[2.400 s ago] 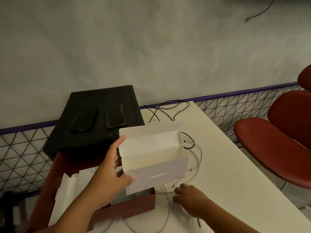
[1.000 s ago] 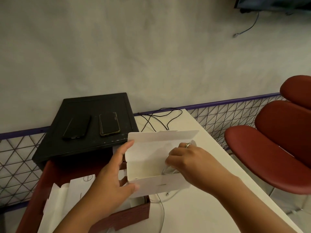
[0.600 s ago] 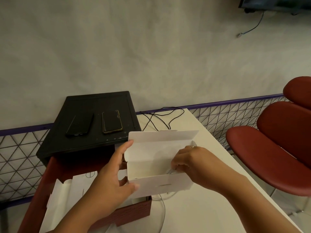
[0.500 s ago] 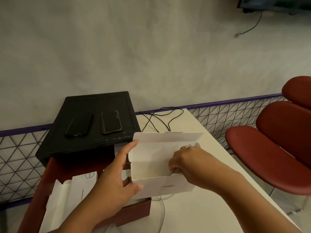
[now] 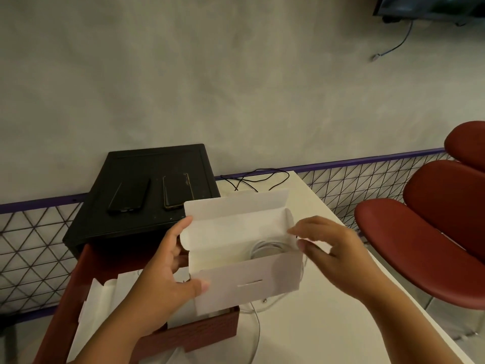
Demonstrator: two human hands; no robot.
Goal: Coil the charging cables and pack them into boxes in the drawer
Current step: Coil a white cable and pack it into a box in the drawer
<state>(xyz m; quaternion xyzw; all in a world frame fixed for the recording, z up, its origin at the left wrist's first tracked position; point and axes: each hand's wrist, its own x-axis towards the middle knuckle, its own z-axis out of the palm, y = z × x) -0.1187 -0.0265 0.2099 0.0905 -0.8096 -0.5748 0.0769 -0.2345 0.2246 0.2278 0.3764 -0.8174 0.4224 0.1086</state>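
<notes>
Head view, about midway: one cable coiled inside the open box, gripped by the left hand over the drawer, right hand slack and empty just beside its right flap, lid unshut, black cable and a white strand lying loose on the table, no legible writing anywhere.

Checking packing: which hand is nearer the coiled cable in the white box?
Right. The right hand is right of the coiled cable; the left hand grips the white box, farther left.

Office-type room: white desk, red padded chairs, wall-mounted screen trailing a blue cable, purple-railed wire-mesh panel at desk's far edge.
</notes>
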